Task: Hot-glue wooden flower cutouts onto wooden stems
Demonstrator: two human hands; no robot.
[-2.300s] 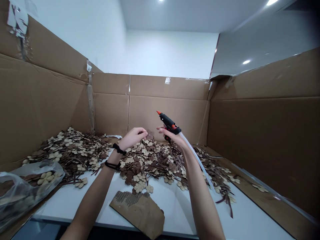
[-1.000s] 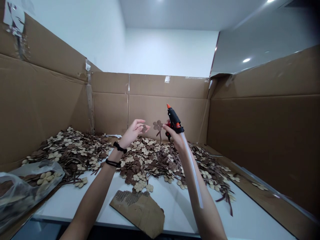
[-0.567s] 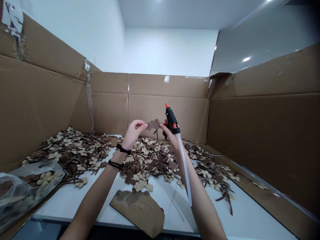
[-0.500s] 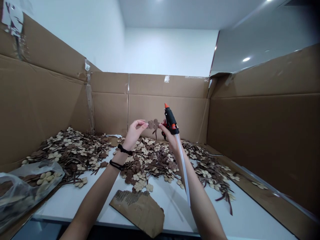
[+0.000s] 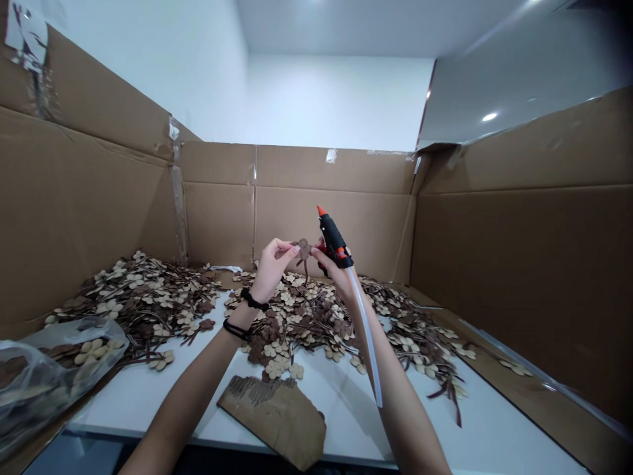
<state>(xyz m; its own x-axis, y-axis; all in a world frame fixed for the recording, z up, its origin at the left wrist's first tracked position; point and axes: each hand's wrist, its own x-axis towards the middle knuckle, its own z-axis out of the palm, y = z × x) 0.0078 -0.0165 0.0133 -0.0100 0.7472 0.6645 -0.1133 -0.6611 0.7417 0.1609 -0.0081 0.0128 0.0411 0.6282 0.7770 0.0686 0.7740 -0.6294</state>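
Observation:
My right hand (image 5: 336, 274) grips a black glue gun (image 5: 332, 239) with an orange tip pointing up and a clear glue stick (image 5: 366, 336) trailing down along my forearm. The same hand's fingers pinch a dark brown clover-shaped wooden piece (image 5: 302, 251) with a stem. My left hand (image 5: 274, 267), with black bands on the wrist, has its fingertips pressed on the left side of that clover piece. Both hands are raised above a heap of wooden clover cut-outs (image 5: 306, 316) on the white table (image 5: 346, 402).
Tall cardboard walls (image 5: 316, 211) enclose the table on three sides. A second heap of cut-outs (image 5: 138, 297) lies at the left, beside a clear plastic bag (image 5: 44, 376) of pieces. A torn cardboard scrap (image 5: 277, 419) lies at the near edge.
My hands came together: the left hand's fingertips closed onto the clover piece held by the right hand. The glue gun tilted from pointing left to nearly upright, then drifted slightly left.

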